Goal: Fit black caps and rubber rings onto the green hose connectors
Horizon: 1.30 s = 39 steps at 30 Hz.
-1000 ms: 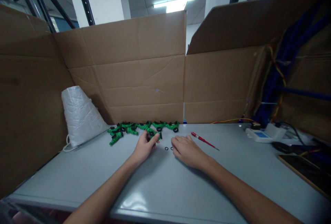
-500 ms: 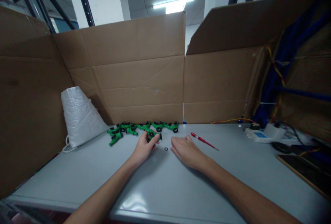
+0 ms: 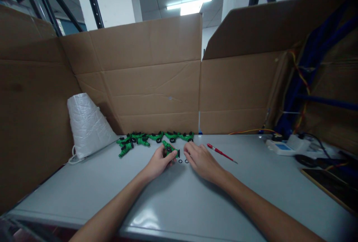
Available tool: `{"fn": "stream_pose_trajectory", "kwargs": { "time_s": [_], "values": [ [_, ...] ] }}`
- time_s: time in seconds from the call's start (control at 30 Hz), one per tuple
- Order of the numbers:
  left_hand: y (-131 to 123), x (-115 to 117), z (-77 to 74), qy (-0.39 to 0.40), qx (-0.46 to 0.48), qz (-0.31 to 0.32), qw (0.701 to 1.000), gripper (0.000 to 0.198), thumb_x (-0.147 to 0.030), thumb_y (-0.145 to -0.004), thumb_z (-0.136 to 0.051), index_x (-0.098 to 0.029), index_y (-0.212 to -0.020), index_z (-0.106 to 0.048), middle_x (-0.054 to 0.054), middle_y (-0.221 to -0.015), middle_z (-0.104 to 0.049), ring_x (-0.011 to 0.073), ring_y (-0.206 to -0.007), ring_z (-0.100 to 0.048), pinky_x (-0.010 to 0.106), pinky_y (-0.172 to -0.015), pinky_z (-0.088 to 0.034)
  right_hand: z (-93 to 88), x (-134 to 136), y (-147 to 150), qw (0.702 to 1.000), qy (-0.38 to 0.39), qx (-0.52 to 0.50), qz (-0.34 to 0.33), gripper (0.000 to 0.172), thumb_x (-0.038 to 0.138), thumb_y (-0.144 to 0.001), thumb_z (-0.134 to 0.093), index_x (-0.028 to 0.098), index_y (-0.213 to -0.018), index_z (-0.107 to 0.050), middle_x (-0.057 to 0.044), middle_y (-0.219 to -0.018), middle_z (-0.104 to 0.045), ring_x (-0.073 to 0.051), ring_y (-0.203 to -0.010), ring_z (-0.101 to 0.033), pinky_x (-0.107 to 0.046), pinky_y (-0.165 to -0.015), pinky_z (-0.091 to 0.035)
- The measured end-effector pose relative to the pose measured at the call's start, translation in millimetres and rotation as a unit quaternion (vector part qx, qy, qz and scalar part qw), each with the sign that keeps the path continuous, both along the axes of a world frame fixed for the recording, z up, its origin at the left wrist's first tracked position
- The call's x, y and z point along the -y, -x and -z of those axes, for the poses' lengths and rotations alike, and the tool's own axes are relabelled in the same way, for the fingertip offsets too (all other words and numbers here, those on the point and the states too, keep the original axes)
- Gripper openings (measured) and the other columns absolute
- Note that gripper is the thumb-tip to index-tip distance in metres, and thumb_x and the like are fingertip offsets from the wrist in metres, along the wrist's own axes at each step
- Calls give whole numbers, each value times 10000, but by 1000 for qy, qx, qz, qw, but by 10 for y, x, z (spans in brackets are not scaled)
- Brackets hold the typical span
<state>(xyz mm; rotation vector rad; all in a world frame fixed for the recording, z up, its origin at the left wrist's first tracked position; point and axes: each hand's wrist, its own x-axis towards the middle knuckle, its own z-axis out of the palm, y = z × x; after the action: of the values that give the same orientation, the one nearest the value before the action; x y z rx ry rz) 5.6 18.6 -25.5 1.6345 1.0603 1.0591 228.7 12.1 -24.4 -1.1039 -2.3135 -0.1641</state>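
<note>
My left hand [image 3: 159,164] is closed around a green toy car [image 3: 168,148] with black parts, its one end pointing toward my right hand. Fingers hide part of it. Just right of it, my right hand [image 3: 201,160] hovers over the table with fingers bent and drawn together; whatever its fingertips hold, if anything, is hidden. Beneath and between the hands lie two small black rings, a left ring [image 3: 180,161] and a right ring [image 3: 186,161] beside my right fingers. Behind, several more green toy cars [image 3: 156,137] with black wheels stand in a row.
A red screwdriver [image 3: 222,153] lies to the right of my right hand. At the left stands a white padded bag [image 3: 88,126]. Cardboard walls [image 3: 151,85] enclose the grey table [image 3: 167,204]. A power strip [image 3: 281,147] and cables sit at the far right.
My left hand has shifted slightly right with the toy car, which is now tilted differently. My right hand has lifted and drawn back its fingertips, uncovering the second ring.
</note>
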Motion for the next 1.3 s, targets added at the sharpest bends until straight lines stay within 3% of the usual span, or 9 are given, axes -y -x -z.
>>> {"fn": "stream_pose_trajectory", "kwargs": {
  "time_s": [0.23, 0.37, 0.77, 1.03, 1.3],
  "values": [
    [-6, -16, 48, 15, 15, 39, 999, 549, -644, -847, -761, -169, -1037, -563, 13, -762, -684, 123, -593, -582, 247, -560, -436, -7, 11, -16, 996, 20, -44, -79, 128, 184, -1106, -429, 230, -1154, -539, -70, -1118, -700, -241, -985, -667, -349, -846, -440],
    [5, -14, 49, 12, 9, 35, 999, 542, -643, -855, -753, -166, -1035, -570, 24, -785, -697, 124, -605, -588, 246, -567, -441, 3, 5, -19, 994, 30, -64, -79, 127, 193, -1099, -473, 228, -1209, -527, -74, -1150, -726, -251, -985, -686, -362, -866, -447],
    [31, -37, 53, -13, -9, 1, 1000, 534, -649, -865, -735, -158, -1025, -598, 23, -766, -689, 138, -599, -579, 243, -542, -409, -28, 14, -5, 990, 75, -57, -102, 71, 181, -1080, -513, 225, -1075, -569, -53, -1061, -735, -226, -939, -684, -337, -851, -452],
    [26, -44, 47, -12, -6, 2, 1000, 553, -665, -859, -733, -153, -1016, -598, 30, -773, -693, 146, -618, -588, 254, -566, -418, -48, 31, -19, 989, 58, -71, -116, 161, 203, -1107, -441, 224, -1142, -597, -72, -1124, -709, -220, -1023, -669, -342, -912, -469],
    [19, -25, 36, -9, -15, 3, 1000, 553, -665, -869, -721, -152, -1023, -585, 29, -773, -680, 137, -610, -570, 247, -551, -400, -37, 30, -3, 988, 39, -95, -112, 141, 219, -1105, -444, 225, -1101, -585, -64, -1072, -702, -223, -953, -670, -334, -852, -484]
  ]
}}
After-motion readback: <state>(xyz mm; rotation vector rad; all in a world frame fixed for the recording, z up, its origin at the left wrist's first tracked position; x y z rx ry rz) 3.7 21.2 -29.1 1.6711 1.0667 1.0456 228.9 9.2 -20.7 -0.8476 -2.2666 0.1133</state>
